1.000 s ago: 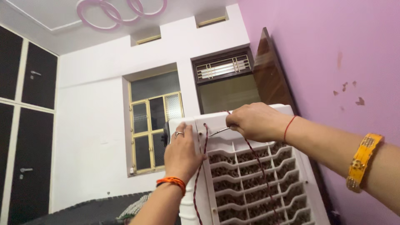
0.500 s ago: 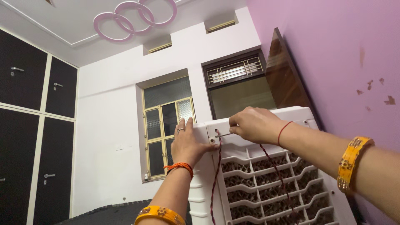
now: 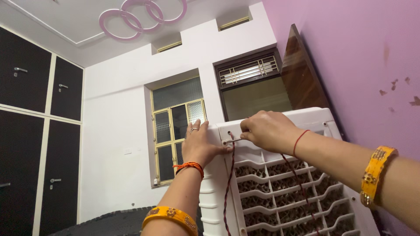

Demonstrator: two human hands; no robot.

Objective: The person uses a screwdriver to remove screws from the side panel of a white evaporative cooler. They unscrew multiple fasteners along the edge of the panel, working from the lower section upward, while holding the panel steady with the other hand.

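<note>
A tall white air cooler [image 3: 262,205] with a slatted grille stands in front of me, seen from below. My left hand [image 3: 200,146] lies flat on its top left corner, fingers spread, a ring on one finger. My right hand [image 3: 267,130] is closed at the cooler's top edge, pinching a thin dark red cord [image 3: 228,183] where it meets a small hole in the panel. The cord hangs down across the grille in two strands. Both wrists carry orange bangles and red threads.
A purple wall [image 3: 367,52] runs along the right, with a brown door panel [image 3: 302,78] above the cooler. A yellow-framed window [image 3: 177,131] is in the white wall behind. Black cupboards [image 3: 35,131] fill the left side. Pink rings decorate the ceiling [image 3: 140,15].
My right hand has moved left along the cooler's top to the hole by my left hand, drawing the cord with it. The view has shifted slightly.
</note>
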